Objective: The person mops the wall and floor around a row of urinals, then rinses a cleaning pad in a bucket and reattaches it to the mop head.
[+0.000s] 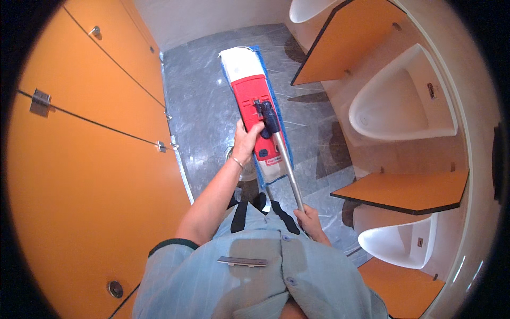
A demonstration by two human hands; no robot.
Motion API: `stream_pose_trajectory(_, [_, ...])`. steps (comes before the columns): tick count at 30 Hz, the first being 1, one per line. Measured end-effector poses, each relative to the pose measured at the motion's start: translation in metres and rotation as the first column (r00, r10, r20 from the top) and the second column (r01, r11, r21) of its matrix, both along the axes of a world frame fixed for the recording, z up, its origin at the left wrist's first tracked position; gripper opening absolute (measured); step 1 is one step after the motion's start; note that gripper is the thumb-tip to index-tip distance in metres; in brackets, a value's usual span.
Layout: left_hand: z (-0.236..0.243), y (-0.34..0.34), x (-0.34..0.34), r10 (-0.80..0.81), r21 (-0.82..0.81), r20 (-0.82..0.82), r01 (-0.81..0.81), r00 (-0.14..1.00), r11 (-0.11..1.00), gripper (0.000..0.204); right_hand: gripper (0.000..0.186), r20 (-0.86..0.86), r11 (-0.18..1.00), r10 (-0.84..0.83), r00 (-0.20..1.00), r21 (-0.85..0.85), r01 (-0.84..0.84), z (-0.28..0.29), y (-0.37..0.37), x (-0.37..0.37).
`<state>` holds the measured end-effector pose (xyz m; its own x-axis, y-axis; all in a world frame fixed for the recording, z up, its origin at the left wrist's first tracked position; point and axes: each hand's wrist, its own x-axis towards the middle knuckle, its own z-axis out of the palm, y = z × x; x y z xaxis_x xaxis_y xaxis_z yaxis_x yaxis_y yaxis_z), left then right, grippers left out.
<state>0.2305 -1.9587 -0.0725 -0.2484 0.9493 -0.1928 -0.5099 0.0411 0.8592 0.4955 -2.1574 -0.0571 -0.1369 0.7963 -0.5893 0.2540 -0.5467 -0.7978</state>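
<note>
Nearest the camera is the person's pale blue shirt (255,276) with a dark collar and a metal clip on the chest. Just past it, the right hand (311,222) grips the lower end of the metal mop handle (288,173), its fingers wrapped shut around the shaft. The handle slants up and away to a dark blue joint (268,114) on the mop head (254,111), a long flat frame, red in the middle with white ends and a blue pad edge showing along its side. The left hand (247,142), a thin bracelet at its wrist, reaches forward on a bare arm and holds the red frame at its left edge near the joint, fingers closed on it and thumb across the top. The mop head is tilted up in front of the person, above the grey marbled floor (204,101). To the left run orange stall doors (90,159) with metal hinges and latches. To the right, white urinals (404,101) hang on a pale wall, parted by orange dividers (401,191).
</note>
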Motion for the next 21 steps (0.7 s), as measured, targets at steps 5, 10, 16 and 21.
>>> stream_pose_trajectory(5, [0.019, 0.010, 0.003, -0.151, 0.008, 0.133, 0.151, 0.980, 0.988, 0.038, 0.019, -0.016, 0.997, 0.041, 0.999, 0.067, -0.040, 0.000, 0.020, -0.003])
stream_pose_trajectory(10, [0.032, 0.021, 0.004, -0.339, -0.043, -0.057, 0.337, 0.939, 0.940, 0.033, 0.019, 0.040, 0.993, 0.047, 0.998, 0.109, -0.051, -0.006, 0.026, 0.009])
stream_pose_trajectory(16, [0.016, 0.025, 0.001, -0.237, -0.008, -0.521, 0.273, 0.820, 0.962, 0.043, 0.021, -0.008, 0.999, 0.033, 0.999, 0.031, -0.033, 0.000, 0.033, 0.014])
stream_pose_trajectory(21, [0.007, 0.035, -0.002, -0.251, 0.018, -0.587, 0.323, 0.769, 0.946, 0.042, 0.018, -0.018, 0.998, 0.037, 0.999, -0.052, -0.038, 0.005, 0.030, 0.031])
